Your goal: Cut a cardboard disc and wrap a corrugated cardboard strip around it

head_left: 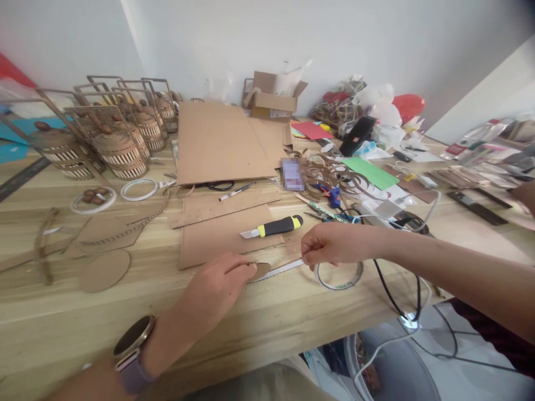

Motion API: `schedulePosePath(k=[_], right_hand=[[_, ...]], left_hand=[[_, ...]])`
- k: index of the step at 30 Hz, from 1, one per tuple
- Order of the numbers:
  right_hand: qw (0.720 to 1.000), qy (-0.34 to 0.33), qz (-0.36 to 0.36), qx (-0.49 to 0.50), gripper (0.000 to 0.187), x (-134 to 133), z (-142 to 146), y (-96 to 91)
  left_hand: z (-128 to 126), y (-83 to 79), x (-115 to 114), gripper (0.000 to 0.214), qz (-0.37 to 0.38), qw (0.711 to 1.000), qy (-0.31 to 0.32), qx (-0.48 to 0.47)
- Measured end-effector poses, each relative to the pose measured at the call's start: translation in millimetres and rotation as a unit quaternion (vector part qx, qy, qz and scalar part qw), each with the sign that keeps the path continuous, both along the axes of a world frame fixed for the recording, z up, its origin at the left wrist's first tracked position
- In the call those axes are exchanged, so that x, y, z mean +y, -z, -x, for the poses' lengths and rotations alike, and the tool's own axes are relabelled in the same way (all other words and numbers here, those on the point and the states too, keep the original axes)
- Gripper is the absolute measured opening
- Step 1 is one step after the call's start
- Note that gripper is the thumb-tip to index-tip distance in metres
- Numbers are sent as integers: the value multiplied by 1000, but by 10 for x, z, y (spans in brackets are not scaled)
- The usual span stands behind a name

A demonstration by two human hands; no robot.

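Note:
My left hand (217, 287) is closed, its fingertips pinching a small brown cardboard piece (261, 270) against the wooden table (125, 312). My right hand (334, 245) is closed on a roll of clear tape (339, 277). A stretched strip of tape (281, 270) runs from the roll to the cardboard piece. A watch (132, 341) sits on my left wrist. Just beyond both hands a yellow and black utility knife (273, 227) lies on a flat cardboard sheet (217, 236).
Several woven cardboard lanterns (119, 150) stand at the back left. A big cardboard sheet (221, 142) and an open box (271, 100) sit behind. A cardboard disc (104, 270), tape rings, scissors (221, 185), a glue gun (332, 195), cables and coloured paper clutter the table.

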State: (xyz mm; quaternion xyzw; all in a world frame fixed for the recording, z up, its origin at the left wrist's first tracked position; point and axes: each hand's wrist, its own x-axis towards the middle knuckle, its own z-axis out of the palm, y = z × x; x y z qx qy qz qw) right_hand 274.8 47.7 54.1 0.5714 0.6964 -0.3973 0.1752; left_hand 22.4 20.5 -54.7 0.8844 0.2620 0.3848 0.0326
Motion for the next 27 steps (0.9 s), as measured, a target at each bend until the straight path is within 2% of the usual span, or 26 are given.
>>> schedulePosePath(k=[4, 9, 15, 21, 24, 27], right_hand=[[999, -8, -1, 39, 21, 36, 92, -52], [998, -27, 7, 49, 21, 99, 376, -124], [996, -83, 2, -24, 23, 179, 695, -169], [986, -127, 0, -106, 25, 190, 961, -239], [982, -146, -18, -123, 25, 190, 983, -240], [988, -133, -20, -77, 26, 199, 844, -227]], left_hand=[[-6, -11, -14, 32, 14, 1000, -2, 17], [-10, 14, -23, 29, 40, 999, 10, 34], [-5, 26, -5, 31, 70, 995, 18, 65], [-39, -49, -22, 28, 96, 992, 44, 70], [-38, -50, -20, 29, 96, 993, 38, 60], [83, -8, 63, 22, 122, 992, 0, 31]])
